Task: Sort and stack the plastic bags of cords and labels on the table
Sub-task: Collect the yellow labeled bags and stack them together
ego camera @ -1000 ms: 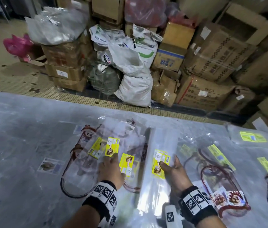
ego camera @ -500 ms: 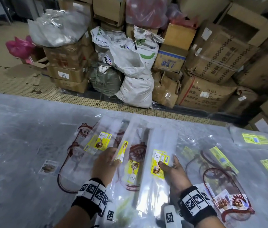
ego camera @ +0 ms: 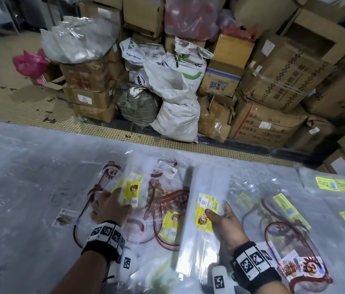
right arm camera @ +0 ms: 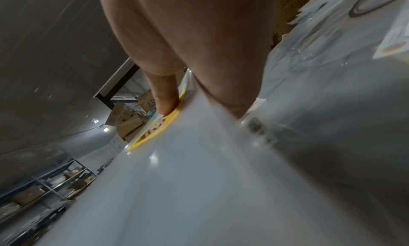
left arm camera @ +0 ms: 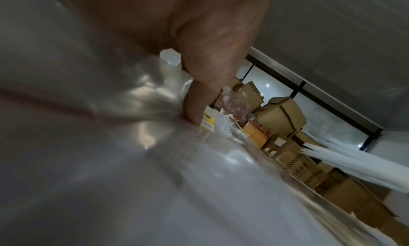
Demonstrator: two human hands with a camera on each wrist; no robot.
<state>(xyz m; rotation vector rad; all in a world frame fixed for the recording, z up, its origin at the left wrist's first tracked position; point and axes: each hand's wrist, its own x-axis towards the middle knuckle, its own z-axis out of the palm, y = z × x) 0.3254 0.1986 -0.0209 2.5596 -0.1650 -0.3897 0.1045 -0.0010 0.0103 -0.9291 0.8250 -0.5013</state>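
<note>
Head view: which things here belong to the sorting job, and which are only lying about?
Job:
- stack of bags held by right hand
- bag with yellow label gripped by left hand
- loose cord bags on the table

Lying about:
- cardboard boxes
- white sacks
- pink bag

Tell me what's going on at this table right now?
A person is sorting clear plastic bags with yellow labels and red cords. The right hand grips a stack of bags, thumb on its yellow label. The left hand holds another bag lifted off the table. More bags lie loose to the right.
</note>
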